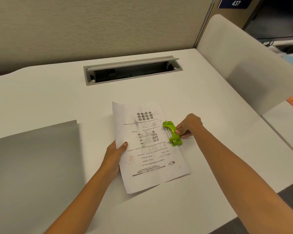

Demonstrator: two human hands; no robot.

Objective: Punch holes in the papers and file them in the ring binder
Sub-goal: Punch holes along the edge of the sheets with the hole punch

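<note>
The left hand point(116, 152) is pinching the paper's point(149, 149) left edge; the right hand point(189, 126) is gripping the green punch point(172, 133) on its right edge, mid-desk point(57, 98).

I count one printed sheet point(149, 146), one green hole punch point(172, 133) and one grey folder point(34, 166) on the desk point(57, 92). I see two hands: the left hand point(116, 152) and the right hand point(189, 125).

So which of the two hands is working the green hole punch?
The right hand grips the green hole punch on the worksheet's right edge. The left hand only pins the opposite edge.
</note>
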